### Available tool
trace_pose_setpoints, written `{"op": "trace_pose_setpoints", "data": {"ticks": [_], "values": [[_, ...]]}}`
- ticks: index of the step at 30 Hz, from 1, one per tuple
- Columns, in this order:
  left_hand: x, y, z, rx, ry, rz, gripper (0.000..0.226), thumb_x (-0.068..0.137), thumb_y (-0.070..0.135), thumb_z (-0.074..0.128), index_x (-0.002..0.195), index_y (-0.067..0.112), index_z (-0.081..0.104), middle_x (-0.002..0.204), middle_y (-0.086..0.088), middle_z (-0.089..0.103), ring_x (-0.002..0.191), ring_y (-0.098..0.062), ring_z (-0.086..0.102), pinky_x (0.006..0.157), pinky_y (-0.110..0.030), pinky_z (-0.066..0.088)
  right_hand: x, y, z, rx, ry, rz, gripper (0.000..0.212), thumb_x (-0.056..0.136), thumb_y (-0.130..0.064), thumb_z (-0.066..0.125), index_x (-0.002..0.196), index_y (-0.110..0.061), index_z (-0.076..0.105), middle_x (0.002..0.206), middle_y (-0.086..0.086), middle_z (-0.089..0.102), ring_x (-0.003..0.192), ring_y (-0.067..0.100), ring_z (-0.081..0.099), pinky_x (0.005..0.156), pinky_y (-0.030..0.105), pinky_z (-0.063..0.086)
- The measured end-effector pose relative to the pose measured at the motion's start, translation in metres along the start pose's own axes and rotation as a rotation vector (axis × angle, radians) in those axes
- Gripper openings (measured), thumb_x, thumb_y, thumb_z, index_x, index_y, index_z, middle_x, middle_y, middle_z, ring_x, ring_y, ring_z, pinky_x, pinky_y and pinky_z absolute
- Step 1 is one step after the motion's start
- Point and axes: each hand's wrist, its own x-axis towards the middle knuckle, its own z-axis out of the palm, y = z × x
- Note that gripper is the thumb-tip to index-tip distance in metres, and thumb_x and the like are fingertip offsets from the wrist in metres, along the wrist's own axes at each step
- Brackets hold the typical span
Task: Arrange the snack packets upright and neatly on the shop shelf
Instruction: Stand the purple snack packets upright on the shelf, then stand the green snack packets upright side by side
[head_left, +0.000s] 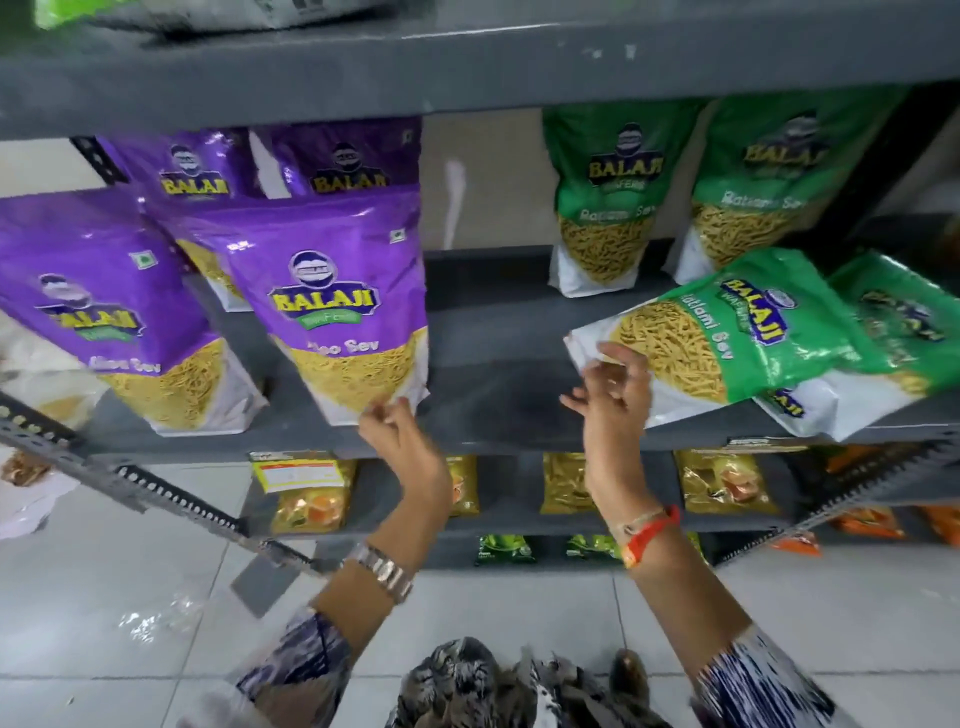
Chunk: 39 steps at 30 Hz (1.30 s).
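On the grey shelf (493, 374), purple Aloo Sev packets stand upright at the left; the front one (337, 306) has my left hand (400, 436) touching its bottom right corner with loosely curled fingers. At the right, a green Ratlami Sev packet (737, 332) lies tipped on its side over another fallen green packet (893, 338). My right hand (613, 389) is open, fingers spread, at the lower left corner of the tipped packet, touching or just short of it. Two green packets (605, 197) stand upright at the back right.
More purple packets (93, 312) stand at the far left and back. The shelf above (467, 67) overhangs closely. A lower shelf holds yellow snack packets (306, 493) and orange ones (862, 519) at the right. A slotted metal upright (156, 493) juts out at the left.
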Motion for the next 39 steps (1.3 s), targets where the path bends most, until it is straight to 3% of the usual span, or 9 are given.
{"op": "trace_pose_setpoints", "data": {"ticks": [4, 8, 10, 14, 16, 19, 25, 29, 39], "values": [[-0.054, -0.013, 0.057, 0.119, -0.445, 0.183, 0.026, 0.084, 0.013, 0.048, 0.11, 0.014, 0.044, 0.1, 0.004, 0.04, 0.086, 0.005, 0.043, 0.083, -0.007, 0.035, 0.028, -0.002, -0.061, -0.119, 0.402, -0.045, 0.019, 0.089, -0.007, 0.051, 0.092, -0.025, 0.052, 0.081, -0.006, 0.051, 0.071, 0.006, 0.05, 0.072, 0.03, 0.044], [-0.047, -0.005, 0.122, 0.532, -0.8, 0.642, 0.041, 0.087, 0.029, 0.045, 0.12, 0.004, 0.048, 0.116, -0.011, 0.047, 0.109, -0.011, 0.04, 0.094, -0.01, 0.025, 0.044, 0.008, -0.097, -0.303, 0.487, -0.02, 0.022, 0.089, -0.021, 0.058, 0.098, -0.008, 0.044, 0.075, -0.005, 0.047, 0.073, 0.019, 0.051, 0.068, 0.032, 0.039], [-0.043, 0.005, 0.164, 0.635, -0.828, 0.561, 0.048, 0.086, 0.034, 0.045, 0.12, 0.001, 0.052, 0.119, -0.021, 0.055, 0.111, -0.024, 0.052, 0.093, -0.025, 0.033, 0.053, 0.01, -0.106, -0.25, 0.472, 0.051, 0.025, 0.087, -0.018, 0.06, 0.1, -0.006, 0.042, 0.075, -0.003, 0.047, 0.073, 0.019, 0.05, 0.07, 0.034, 0.039], [-0.032, 0.01, 0.228, 0.91, -1.096, 0.123, 0.034, 0.092, 0.026, 0.046, 0.102, -0.003, 0.061, 0.093, -0.032, 0.058, 0.076, 0.0, 0.067, 0.073, -0.033, 0.042, 0.06, 0.01, -0.109, 0.154, 0.267, 0.339, 0.045, 0.094, -0.022, 0.05, 0.133, -0.011, 0.031, 0.117, 0.005, 0.053, 0.102, 0.02, 0.055, 0.08, 0.038, 0.05], [-0.031, 0.003, 0.244, 0.87, -1.139, -0.016, 0.046, 0.091, 0.031, 0.05, 0.122, -0.002, 0.055, 0.12, -0.028, 0.059, 0.11, -0.027, 0.061, 0.089, -0.034, 0.047, 0.062, 0.016, -0.111, 0.192, 0.217, 0.398, 0.048, 0.095, -0.026, 0.047, 0.138, -0.011, 0.032, 0.136, 0.009, 0.05, 0.12, 0.027, 0.052, 0.09, 0.042, 0.05], [-0.041, 0.003, 0.244, 0.862, -1.261, -0.091, 0.048, 0.091, 0.032, 0.05, 0.13, 0.004, 0.047, 0.123, -0.006, 0.056, 0.109, -0.023, 0.055, 0.097, -0.03, 0.041, 0.066, 0.02, -0.117, 0.191, 0.234, 0.404, 0.031, 0.095, -0.022, 0.049, 0.121, -0.007, 0.045, 0.136, 0.02, 0.05, 0.12, 0.035, 0.054, 0.083, 0.038, 0.055], [-0.028, -0.002, 0.215, 0.701, -1.132, -0.183, 0.011, 0.085, 0.02, 0.062, 0.093, 0.013, 0.065, 0.103, -0.009, 0.069, 0.075, -0.016, 0.066, 0.081, -0.028, 0.054, 0.071, 0.009, -0.136, 0.188, 0.189, 0.431, 0.021, 0.093, -0.012, 0.051, 0.109, 0.0, 0.055, 0.107, 0.018, 0.065, 0.095, 0.03, 0.064, 0.071, 0.032, 0.058], [-0.044, -0.006, 0.184, 0.601, -0.911, -0.11, 0.009, 0.084, 0.013, 0.062, 0.078, 0.014, 0.068, 0.05, 0.015, 0.067, 0.063, -0.01, 0.064, 0.067, -0.022, 0.052, 0.068, -0.007, -0.153, 0.074, 0.142, 0.325, 0.012, 0.09, -0.016, 0.056, 0.078, -0.018, 0.057, 0.082, 0.005, 0.062, 0.075, 0.021, 0.06, 0.065, 0.032, 0.054], [-0.117, 0.018, 0.106, 0.362, -0.584, 0.249, 0.021, 0.09, 0.004, 0.048, 0.083, 0.005, 0.068, 0.068, 0.002, 0.065, 0.059, 0.0, 0.057, 0.058, -0.018, 0.047, 0.072, -0.066, -0.18, 0.053, -0.015, 0.005, 0.018, 0.089, -0.011, 0.058, 0.077, -0.021, 0.068, 0.06, -0.018, 0.067, 0.064, -0.001, 0.056, 0.061, 0.015, 0.048]]}}
